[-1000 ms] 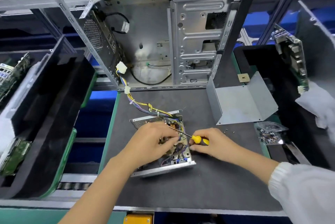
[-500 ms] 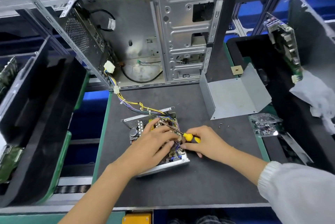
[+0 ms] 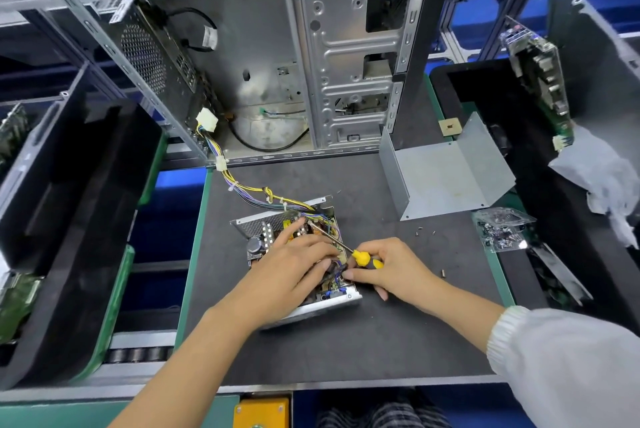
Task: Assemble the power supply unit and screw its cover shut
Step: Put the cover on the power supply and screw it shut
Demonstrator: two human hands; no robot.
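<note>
Since the earlier frames the left hand point(image 3: 294, 275) has slid nearer across the open silver power supply unit point(image 3: 298, 254), baring its ribbed heatsink and black capacitor. The unit lies mid-mat on the dark grey work mat point(image 3: 346, 341); the left fingers press flat on its circuit board. The right hand point(image 3: 391, 272) grips the yellow-handled screwdriver point(image 3: 360, 257), tip inside. The bent grey metal cover point(image 3: 446, 173) lies well apart, with small loose screws point(image 3: 426, 231) between.

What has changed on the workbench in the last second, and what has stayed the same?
Little has changed. The left hand spread its fingers further over the open power supply. The right hand keeps gripping the yellow screwdriver, and the metal cover still lies apart.
</note>
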